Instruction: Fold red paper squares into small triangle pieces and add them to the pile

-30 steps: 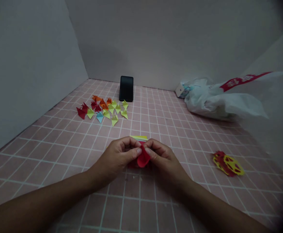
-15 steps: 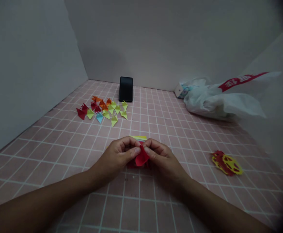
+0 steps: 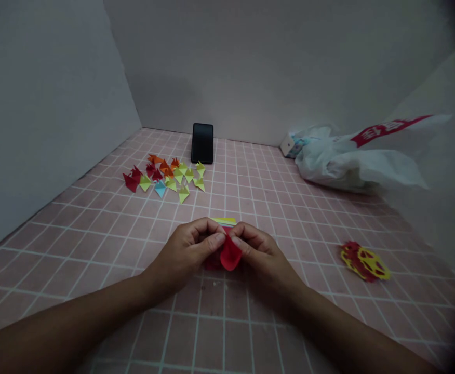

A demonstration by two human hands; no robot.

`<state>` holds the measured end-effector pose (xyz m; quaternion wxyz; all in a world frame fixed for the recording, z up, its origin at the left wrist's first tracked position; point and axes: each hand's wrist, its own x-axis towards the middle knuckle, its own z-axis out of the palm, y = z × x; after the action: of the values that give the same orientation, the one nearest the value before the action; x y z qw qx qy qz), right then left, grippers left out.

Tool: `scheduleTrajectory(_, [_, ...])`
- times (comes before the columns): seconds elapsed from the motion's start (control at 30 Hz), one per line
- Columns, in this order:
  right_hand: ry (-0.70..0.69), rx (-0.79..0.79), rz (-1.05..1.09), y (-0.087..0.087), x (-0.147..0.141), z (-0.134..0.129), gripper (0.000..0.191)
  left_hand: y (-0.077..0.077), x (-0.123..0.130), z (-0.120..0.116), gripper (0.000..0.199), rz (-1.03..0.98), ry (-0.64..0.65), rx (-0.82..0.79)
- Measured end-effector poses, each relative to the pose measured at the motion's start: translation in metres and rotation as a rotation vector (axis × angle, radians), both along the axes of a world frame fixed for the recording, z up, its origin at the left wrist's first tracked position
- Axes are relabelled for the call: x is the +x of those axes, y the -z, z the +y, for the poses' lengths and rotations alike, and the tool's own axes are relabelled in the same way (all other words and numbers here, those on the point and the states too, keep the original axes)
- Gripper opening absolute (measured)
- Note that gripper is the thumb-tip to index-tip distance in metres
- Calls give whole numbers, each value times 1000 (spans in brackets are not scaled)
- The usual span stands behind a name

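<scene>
A small piece of red paper (image 3: 230, 254), bent into a rounded, curling shape, is pinched between my two hands. My left hand (image 3: 196, 249) grips its upper left edge with thumb and forefinger. On the other side, the thumb and forefinger of my right hand (image 3: 258, 249) close on it too. Under and behind my hands lies a stack of coloured paper (image 3: 225, 222), with yellow and white edges at the back and red towards me. My hands hide much of this stack and the folds in the red piece.
Beyond my left hand sit several folded paper cranes (image 3: 165, 169) in red, orange, yellow-green and blue. A black phone (image 3: 202, 143) leans near the back wall. To the right are red and yellow paper cutouts (image 3: 367, 262), a white plastic bag (image 3: 336, 165) and a box (image 3: 291, 145).
The loose rounded part of the red paper has swung slightly to the right and down between my fingers. Both hands stay almost where they were.
</scene>
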<state>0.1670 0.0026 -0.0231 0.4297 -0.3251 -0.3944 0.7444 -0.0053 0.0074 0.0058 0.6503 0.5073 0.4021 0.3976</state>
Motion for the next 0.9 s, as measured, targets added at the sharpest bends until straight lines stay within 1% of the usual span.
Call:
scheduleTrajectory(0.23, [2,19,-11,1,1,1,24,1,1,1,20,-16,-3,-38])
scheduleTrajectory(0.43, [38,36,-55,2,1,1,24,3,3,3,27,11,-2,-97])
scheduleTrajectory(0.6, [37,22,-66,2,0,1,26,2,3,2,26,49,-17,-65])
scheduleTrajectory(0.77, [-1,9,-48,4,1,2,27,2,2,0,23,48,-15,-16])
scheduleTrajectory(0.9, [-7,-17,-51,5,0,2,31,2,2,-2,20,102,-26,39])
